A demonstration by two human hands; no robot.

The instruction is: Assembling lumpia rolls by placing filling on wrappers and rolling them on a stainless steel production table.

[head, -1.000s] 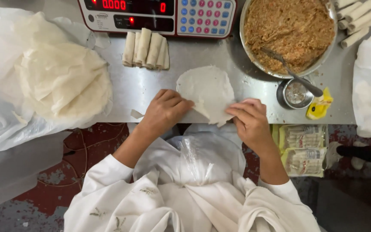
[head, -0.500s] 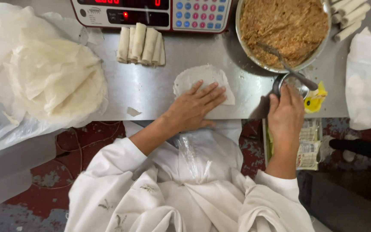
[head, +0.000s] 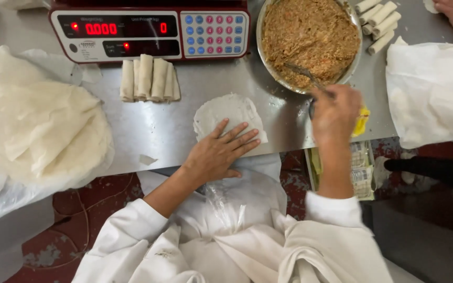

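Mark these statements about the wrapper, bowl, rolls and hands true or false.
1. The left hand lies flat on the wrapper. True.
2. The right hand rests on the wrapper stack. False: it is at the spoon by the bowl of filling.
3. Finished rolls lie in front of the scale. True.
4. The wrapper already has filling on it. False: it is bare.
5. The wrapper stack lies left of the left hand. True.
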